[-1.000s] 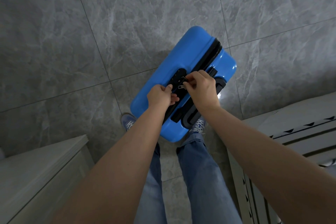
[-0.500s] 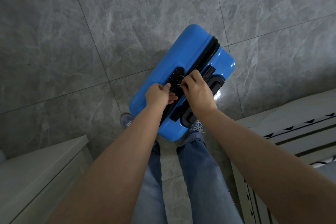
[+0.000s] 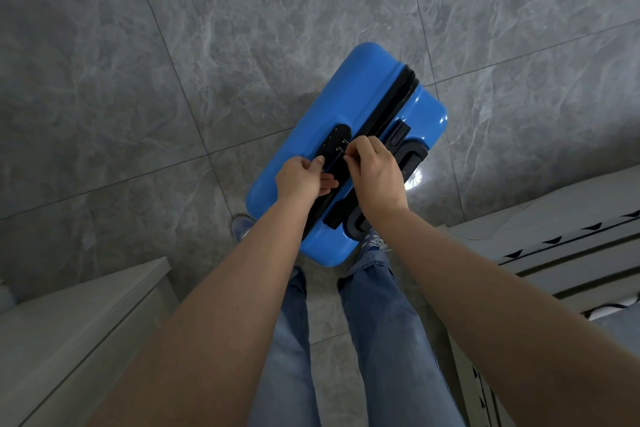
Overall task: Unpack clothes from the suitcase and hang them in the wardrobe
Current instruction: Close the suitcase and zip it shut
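Note:
A bright blue hard-shell suitcase stands upright on the grey tiled floor, seen from above, its black zipper line closed along the top. A black lock panel sits beside the zipper. My left hand grips the suitcase top just below the lock, thumb on the panel. My right hand pinches a small metal zipper pull at the lock. The black carry handle lies partly under my right hand. No clothes or wardrobe are in view.
A pale cabinet top stands at lower left. A white piece of furniture with dark stripes fills the lower right. My jeans-clad legs and blue shoes stand right behind the suitcase. Grey floor tiles spread beyond.
My right hand's fingers have shifted slightly along the lock, working the zipper pull. The left hand has kept its grip on the suitcase top. The suitcase stays put.

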Demonstrator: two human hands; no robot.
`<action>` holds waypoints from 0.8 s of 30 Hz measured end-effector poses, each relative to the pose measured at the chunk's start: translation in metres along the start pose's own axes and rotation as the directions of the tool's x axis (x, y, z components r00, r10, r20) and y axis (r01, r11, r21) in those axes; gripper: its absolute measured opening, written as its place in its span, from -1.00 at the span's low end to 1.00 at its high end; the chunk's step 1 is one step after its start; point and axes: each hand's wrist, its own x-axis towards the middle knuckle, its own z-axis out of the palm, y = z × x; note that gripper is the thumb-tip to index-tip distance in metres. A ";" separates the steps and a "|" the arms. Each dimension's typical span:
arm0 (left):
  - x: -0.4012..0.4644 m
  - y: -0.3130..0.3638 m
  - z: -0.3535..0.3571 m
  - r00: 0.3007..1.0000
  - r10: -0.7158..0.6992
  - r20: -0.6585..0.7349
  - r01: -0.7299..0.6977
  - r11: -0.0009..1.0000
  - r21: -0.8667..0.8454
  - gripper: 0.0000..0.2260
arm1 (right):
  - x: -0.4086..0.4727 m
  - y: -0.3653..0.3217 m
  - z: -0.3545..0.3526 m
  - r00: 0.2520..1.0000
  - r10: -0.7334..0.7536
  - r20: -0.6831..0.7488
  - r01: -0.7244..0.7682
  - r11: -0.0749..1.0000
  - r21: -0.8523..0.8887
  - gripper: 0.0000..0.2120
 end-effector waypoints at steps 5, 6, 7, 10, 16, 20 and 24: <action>0.000 -0.002 -0.001 1.000 0.006 -0.009 -0.006 1.000 0.000 -0.83 | 0.005 -0.004 0.001 0.999 0.032 -0.024 -0.032 0.999 -0.002 -0.93; 0.000 -0.001 -0.001 1.000 0.007 -0.012 -0.007 1.000 0.000 -0.83 | 0.006 -0.004 0.002 0.999 0.033 -0.022 -0.033 0.999 -0.003 -0.92; 0.001 -0.001 -0.001 1.000 0.006 -0.017 -0.006 1.000 0.001 -0.83 | 0.006 -0.005 0.002 0.999 0.034 -0.017 -0.034 0.999 0.001 -0.91; 0.000 -0.001 0.001 1.000 -0.001 -0.022 0.001 1.000 -0.006 -0.83 | 0.009 -0.006 0.002 1.000 0.029 0.004 -0.029 1.000 -0.009 -0.87; -0.002 -0.001 0.003 0.999 0.000 -0.032 0.000 1.000 0.011 -0.82 | 0.015 -0.009 0.000 0.999 0.044 0.031 -0.042 0.997 -0.057 -0.86; -0.002 0.000 0.001 0.999 -0.004 -0.031 0.004 1.000 -0.008 -0.83 | 0.014 -0.007 0.000 0.996 0.069 0.050 -0.068 0.997 -0.028 -0.84; -0.007 -0.002 0.000 0.999 -0.008 -0.034 0.006 0.999 -0.052 -0.78 | 0.011 0.002 -0.007 0.997 0.044 0.062 -0.050 0.994 0.095 -0.94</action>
